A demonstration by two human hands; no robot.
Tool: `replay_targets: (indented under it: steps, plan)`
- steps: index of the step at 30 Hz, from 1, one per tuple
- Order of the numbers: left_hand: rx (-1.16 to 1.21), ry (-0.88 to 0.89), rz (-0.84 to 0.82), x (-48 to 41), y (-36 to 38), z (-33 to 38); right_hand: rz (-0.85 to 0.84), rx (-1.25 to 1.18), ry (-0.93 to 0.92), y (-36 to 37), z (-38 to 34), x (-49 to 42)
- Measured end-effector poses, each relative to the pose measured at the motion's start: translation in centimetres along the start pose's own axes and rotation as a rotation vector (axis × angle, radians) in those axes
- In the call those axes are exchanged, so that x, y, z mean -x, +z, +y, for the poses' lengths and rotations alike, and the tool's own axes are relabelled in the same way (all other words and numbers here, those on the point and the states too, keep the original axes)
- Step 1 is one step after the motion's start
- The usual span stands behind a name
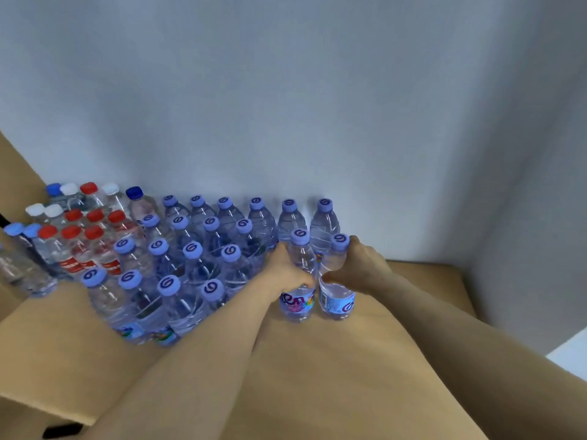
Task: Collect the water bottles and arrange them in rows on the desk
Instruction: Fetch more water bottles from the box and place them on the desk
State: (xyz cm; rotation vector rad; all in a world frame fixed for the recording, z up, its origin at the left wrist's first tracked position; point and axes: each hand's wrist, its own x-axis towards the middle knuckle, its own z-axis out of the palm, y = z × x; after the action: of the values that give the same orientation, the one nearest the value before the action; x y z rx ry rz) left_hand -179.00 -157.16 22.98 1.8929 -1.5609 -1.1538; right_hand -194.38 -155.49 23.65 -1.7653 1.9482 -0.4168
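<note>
A purple-capped bottle (pixel 297 301) is gripped round its middle by the left hand (pixel 287 268) and a second bottle (pixel 336 301) by the right hand (pixel 362 265). Both are held side by side toward the right of the desk (pixel 317 369), just near of the far row (pixel 324 223). Each is kept upright, long axis vertical and cap pointing up. For a straight row, they are best set flat on their bases, closed up against the standing block (pixel 197 252) on the left, and released only once steady.

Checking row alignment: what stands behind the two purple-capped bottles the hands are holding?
Two more clear plastic bottles with purple caps stand upright behind them, by the pale wall. Their lower parts are hidden by the held bottles.
</note>
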Motion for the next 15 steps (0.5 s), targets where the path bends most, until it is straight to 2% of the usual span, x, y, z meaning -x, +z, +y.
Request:
replay_targets:
  steps: [8,11,15]
  plan:
    - [0.007,-0.012,-0.039,-3.5,-0.1,-0.6,0.001,-0.010,0.012,1.4,-0.1,-2.5]
    - [-0.007,-0.029,-0.087,-3.9,-1.3,0.5,-0.090,-0.009,-0.010,1.2,0.2,-2.8]
    - [-0.095,-0.006,-0.062,-3.8,-2.8,2.3,-0.256,0.101,-0.105,-1.5,0.5,-3.6]
